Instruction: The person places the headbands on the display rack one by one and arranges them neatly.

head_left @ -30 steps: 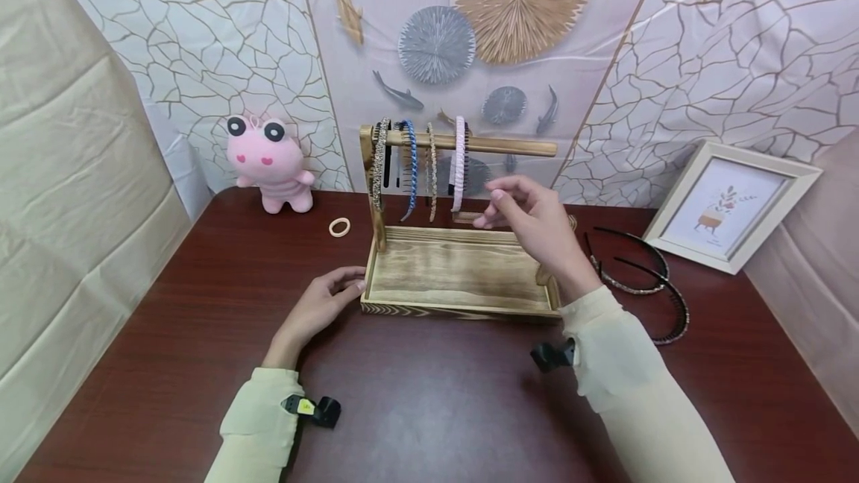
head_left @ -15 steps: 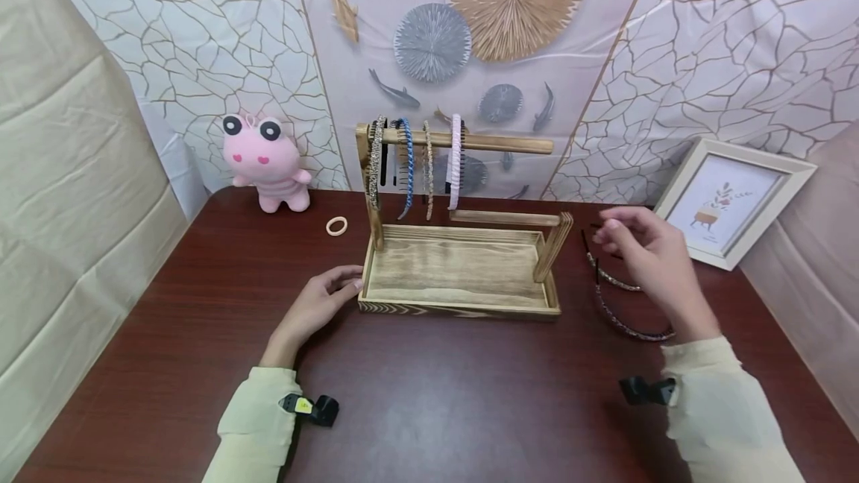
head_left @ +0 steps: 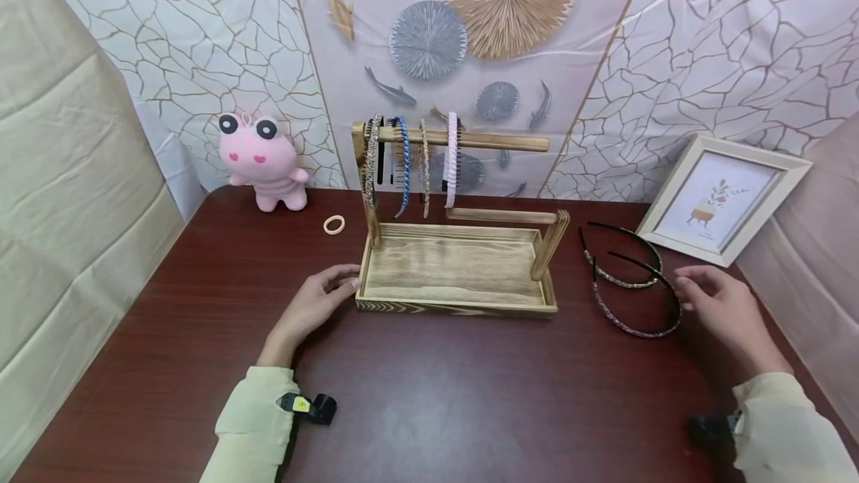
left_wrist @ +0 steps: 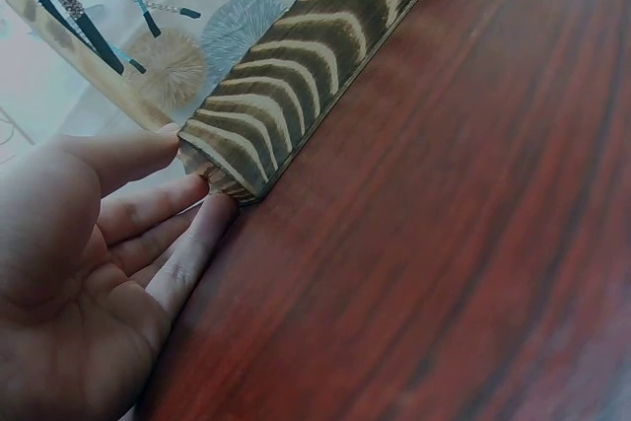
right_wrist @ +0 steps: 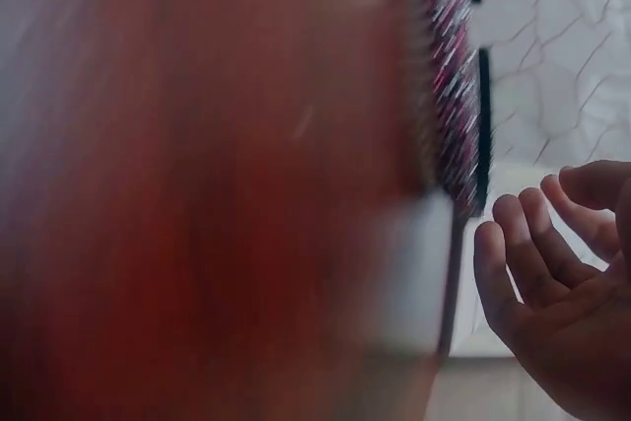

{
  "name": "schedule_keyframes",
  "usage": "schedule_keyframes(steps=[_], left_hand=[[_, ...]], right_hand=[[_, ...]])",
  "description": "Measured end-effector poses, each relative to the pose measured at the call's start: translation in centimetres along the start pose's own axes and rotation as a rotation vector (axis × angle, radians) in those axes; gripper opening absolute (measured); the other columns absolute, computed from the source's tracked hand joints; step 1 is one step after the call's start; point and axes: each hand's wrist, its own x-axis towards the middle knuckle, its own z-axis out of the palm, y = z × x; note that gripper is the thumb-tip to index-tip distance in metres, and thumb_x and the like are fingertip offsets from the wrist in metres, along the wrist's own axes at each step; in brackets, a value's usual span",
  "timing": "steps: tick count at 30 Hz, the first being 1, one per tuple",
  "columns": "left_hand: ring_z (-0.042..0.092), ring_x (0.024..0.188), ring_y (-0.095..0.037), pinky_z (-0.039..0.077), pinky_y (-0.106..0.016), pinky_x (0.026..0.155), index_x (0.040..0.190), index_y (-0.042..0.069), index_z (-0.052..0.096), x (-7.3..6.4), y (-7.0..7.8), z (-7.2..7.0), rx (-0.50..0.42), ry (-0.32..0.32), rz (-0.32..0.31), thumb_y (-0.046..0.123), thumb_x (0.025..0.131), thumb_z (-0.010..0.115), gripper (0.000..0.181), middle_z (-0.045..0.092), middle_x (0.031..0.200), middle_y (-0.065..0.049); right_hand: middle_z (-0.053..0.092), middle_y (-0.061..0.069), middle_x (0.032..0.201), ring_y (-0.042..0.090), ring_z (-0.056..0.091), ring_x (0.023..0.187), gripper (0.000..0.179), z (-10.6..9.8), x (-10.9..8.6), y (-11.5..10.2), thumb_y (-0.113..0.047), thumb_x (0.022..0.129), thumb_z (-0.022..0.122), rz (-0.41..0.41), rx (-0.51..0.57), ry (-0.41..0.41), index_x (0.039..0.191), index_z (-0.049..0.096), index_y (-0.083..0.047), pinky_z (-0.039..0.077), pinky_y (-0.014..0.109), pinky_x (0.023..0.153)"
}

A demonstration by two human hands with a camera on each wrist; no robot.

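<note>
My left hand [head_left: 315, 311] rests against the left end of a wooden headband rack [head_left: 450, 267], its fairly straight fingertips touching the tray's edge [left_wrist: 266, 96]. My right hand [head_left: 728, 308] is beside a dark, sparkly headband [head_left: 631, 331] on the table. In the right wrist view its loosely bent fingers [right_wrist: 523, 253] hold nothing, with a gap between them and the glittery headband. Another dark headband [head_left: 620, 283] lies just behind, overlapping it. From the rack's upper bar [head_left: 503, 141] hang a glittery headband [head_left: 370, 170], a blue one [head_left: 404, 170], a beige one [head_left: 425, 177] and a pale pink one [head_left: 452, 170].
A pink plush toy [head_left: 262, 159] stands at the back left, with a small light-coloured ring [head_left: 333, 225] near it. At the right back leans a picture frame [head_left: 721, 200]. The rack's lower bar [head_left: 499, 215] has nothing hanging from it.
My right hand has moved from near the pale pink headband on the rack, rightward and down to the headbands on the table. The left hand stays at the rack's end.
</note>
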Motion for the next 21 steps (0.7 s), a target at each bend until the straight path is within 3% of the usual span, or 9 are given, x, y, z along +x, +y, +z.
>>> schedule_keyframes(steps=[3,6,10,13,21], left_hand=[[0.061,0.116,-0.032,0.044,-0.042,0.097,0.135,-0.004,0.056,0.1,-0.2,0.0,0.013,0.002,0.001,0.015,0.101,0.058,0.039,0.065,0.125,-0.023],[0.061,0.116,-0.032,0.044,-0.043,0.097,0.135,-0.003,0.056,0.7,-1.5,0.2,0.011,0.007,-0.001,0.016,0.101,0.058,0.039,0.065,0.124,-0.022],[0.061,0.116,-0.028,0.043,-0.042,0.097,0.137,0.003,0.057,1.6,-3.5,0.4,-0.004,0.008,-0.005,0.023,0.101,0.06,0.042,0.066,0.125,-0.018],[0.062,0.115,-0.025,0.044,-0.041,0.097,0.136,0.006,0.058,1.8,-4.2,0.4,-0.006,0.011,-0.001,0.027,0.1,0.061,0.043,0.067,0.125,-0.015],[0.062,0.114,-0.024,0.044,-0.04,0.097,0.135,0.007,0.06,1.7,-4.3,0.3,-0.002,0.019,0.006,0.029,0.099,0.062,0.042,0.068,0.123,-0.014]], right_hand=[[0.06,-0.031,0.08,-0.008,0.06,0.066,0.02,-0.5,-0.4,1.4,-0.007,0.101,0.053,-0.025,-0.015,-0.022,0.111,0.06,0.008,0.05,0.016,0.056],[0.06,-0.03,0.082,-0.007,0.059,0.067,0.013,-0.9,-0.6,2.5,0.0,0.099,0.054,-0.086,-0.041,-0.064,0.108,0.061,0.005,0.049,0.016,0.056],[0.062,-0.026,0.086,-0.005,0.059,0.069,0.016,-1.4,-0.7,3.1,0.009,0.095,0.055,-0.168,-0.063,-0.136,0.109,0.062,0.006,0.048,0.016,0.056],[0.064,-0.025,0.091,-0.007,0.059,0.074,0.02,-1.6,-0.4,3.2,0.012,0.093,0.056,-0.198,-0.094,-0.184,0.111,0.063,0.007,0.047,0.016,0.058],[0.07,0.017,0.094,-0.012,0.055,0.081,0.034,-1.4,0.3,3.0,0.018,0.081,0.064,-0.286,-0.298,-0.224,0.109,0.07,-0.002,0.04,0.008,0.066]])
